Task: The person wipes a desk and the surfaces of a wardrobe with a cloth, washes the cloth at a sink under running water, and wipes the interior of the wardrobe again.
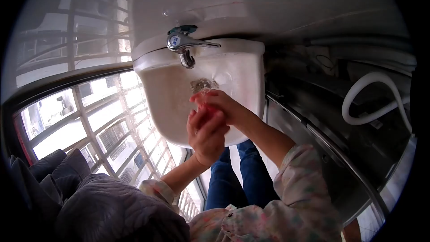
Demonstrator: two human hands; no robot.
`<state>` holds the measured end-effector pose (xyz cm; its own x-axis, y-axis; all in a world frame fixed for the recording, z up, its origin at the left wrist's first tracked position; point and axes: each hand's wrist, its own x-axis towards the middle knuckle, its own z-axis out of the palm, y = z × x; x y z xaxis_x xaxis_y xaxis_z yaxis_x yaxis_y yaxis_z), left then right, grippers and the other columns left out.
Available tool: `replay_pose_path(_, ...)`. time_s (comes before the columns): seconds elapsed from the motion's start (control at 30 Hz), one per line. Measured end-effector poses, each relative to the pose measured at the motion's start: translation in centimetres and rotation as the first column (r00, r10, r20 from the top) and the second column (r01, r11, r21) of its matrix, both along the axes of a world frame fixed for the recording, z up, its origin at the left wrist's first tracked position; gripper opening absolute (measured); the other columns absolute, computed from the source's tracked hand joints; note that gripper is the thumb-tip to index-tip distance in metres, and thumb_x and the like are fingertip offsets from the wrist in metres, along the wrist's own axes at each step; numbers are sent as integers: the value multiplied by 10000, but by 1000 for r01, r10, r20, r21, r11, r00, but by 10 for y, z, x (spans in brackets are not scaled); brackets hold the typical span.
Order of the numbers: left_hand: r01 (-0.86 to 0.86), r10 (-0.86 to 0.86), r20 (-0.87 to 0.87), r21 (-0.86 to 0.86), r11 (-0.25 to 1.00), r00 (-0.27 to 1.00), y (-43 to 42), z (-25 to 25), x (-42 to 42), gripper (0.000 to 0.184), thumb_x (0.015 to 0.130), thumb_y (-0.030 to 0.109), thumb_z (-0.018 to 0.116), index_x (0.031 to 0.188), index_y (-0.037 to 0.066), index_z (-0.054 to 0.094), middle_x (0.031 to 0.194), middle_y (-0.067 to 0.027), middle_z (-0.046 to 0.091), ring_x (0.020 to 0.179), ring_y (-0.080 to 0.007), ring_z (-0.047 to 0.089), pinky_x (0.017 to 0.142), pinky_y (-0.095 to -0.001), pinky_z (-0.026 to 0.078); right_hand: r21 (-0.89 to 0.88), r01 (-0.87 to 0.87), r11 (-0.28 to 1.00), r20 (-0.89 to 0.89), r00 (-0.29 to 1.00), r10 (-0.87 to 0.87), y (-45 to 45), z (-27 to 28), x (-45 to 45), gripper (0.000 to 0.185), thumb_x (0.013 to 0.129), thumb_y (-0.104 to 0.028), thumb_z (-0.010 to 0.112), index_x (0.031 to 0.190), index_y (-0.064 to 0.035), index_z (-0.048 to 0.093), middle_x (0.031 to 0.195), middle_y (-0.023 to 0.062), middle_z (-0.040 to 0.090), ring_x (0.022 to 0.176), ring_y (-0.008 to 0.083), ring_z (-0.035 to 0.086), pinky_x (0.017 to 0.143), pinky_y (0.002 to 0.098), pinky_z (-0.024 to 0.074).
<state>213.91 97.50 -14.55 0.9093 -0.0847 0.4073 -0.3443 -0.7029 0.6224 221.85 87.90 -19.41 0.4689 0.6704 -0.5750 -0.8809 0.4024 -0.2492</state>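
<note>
Both hands meet over the white sink basin [170,107]. A small red object [208,112] shows between them, partly covered by the fingers; what it is cannot be told. My left hand [208,139], lower in the view, has its fingers curled round the object. My right hand [221,104] is closed over it from above. The chrome faucet [187,58] stands at the sink's back edge, beyond the hands. Near the drain, a rippled wet patch [204,84] shows just past the fingertips.
A barred window [103,121] runs along the left. Dark padded fabric [103,206] fills the lower left. On the right are a metal rail [333,145] and a curved white hose [351,101]. Legs in blue jeans [255,175] show below the sink.
</note>
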Motion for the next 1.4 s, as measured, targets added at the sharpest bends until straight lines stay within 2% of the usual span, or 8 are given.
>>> replay_pose_path(0.33,426,-529,165,421,801,832,14,-39,-27,221,564,127,684,775,177,644,934,-7,626,975,-253,578,857,-351,462,-544,-533,648,430,486,761,18,-2,2,135,628,-86,641,741,-12,645,710,80,630,662,168,591,632,259,478)
replay_pose_path(0.63,31,-48,-149,-110,993,988,24,-64,32,295,674,55,629,967,74,602,978,-74,590,957,-232,548,799,-331,448,-648,44,760,433,843,320,-2,-89,9,285,813,-332,654,818,-48,645,746,73,639,668,143,598,634,262,481)
replay_pose_path(0.77,-591,153,-625,-587,553,765,42,-101,64,304,880,149,514,1160,32,516,1128,-118,548,1008,-241,543,780,-361,462,-572,13,820,261,951,166,-21,-37,42,372,880,-406,574,968,-45,597,824,62,626,693,127,622,505,253,516)
replay_pose_path(0.9,-951,-89,-957,-286,120,277,29,-70,82,449,921,373,487,1245,66,440,1114,-124,563,991,-226,561,775,-400,498,-669,336,663,665,668,333,-8,-48,28,243,850,-231,623,990,-37,582,882,115,631,828,236,630,712,334,498)
replay_pose_path(1.03,-834,-575,-642,-534,-141,508,36,-117,73,448,894,267,556,1260,81,376,1080,-130,571,893,-241,610,710,-375,544,-648,423,633,755,243,609,1,-43,-1,165,784,-123,621,936,-66,589,937,117,612,858,320,597,778,400,488)
replay_pose_path(1.17,-860,-459,-775,-508,44,434,39,-119,65,370,871,138,567,1209,54,441,1069,-128,573,908,-238,612,721,-355,550,-627,248,739,762,394,514,-8,-17,-5,173,788,-113,621,949,-68,576,1000,82,597,910,295,599,800,377,494)
replay_pose_path(1.3,-830,-397,-798,-540,141,452,42,-128,65,419,823,51,580,1216,40,437,1060,-126,573,879,-237,623,712,-337,551,-557,602,573,828,458,324,-18,8,21,247,799,-102,632,1030,-42,569,1043,103,581,942,264,596,773,318,501)
replay_pose_path(1.4,-776,-409,-790,-579,251,458,44,-116,72,439,778,-20,581,1196,7,450,1032,-139,581,847,-236,629,690,-329,551,-328,806,493,931,188,312,-16,74,56,276,779,-100,669,1028,-18,581,1001,116,579,888,253,593,710,295,499)
